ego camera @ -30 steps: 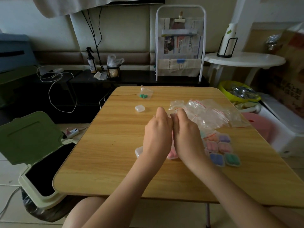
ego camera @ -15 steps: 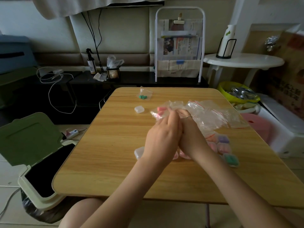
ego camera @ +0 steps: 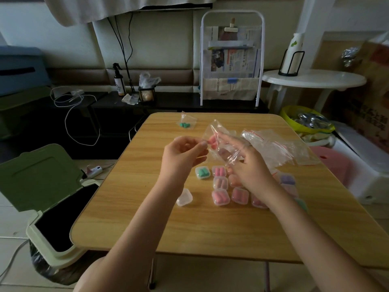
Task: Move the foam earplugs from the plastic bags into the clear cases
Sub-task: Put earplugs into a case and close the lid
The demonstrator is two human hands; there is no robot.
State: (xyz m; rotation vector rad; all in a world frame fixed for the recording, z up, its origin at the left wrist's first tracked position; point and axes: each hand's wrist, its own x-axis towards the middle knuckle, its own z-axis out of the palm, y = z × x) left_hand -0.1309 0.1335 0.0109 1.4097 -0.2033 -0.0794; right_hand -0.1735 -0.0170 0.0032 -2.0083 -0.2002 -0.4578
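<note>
Centre of frame, above the wooden table (ego camera: 130,218): your left hand (ego camera: 181,157) pinches the edge of a small clear plastic bag (ego camera: 221,144), fingers curled. Your right hand (ego camera: 250,167) grips the bag's other side, fingers half closed. Pink foam earplugs (ego camera: 212,141) sit inside the bag. Filled clear cases (ego camera: 220,197) lie below the hands; one empty case (ego camera: 184,198) lower left of them.

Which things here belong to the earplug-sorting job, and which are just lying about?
Job:
held bag with pink earplugs
left hand, right hand
filled cases
empty case
green-earplug bag
bag pile

Lying about:
spray bottle
green bin
newspaper rack
white cable
</note>
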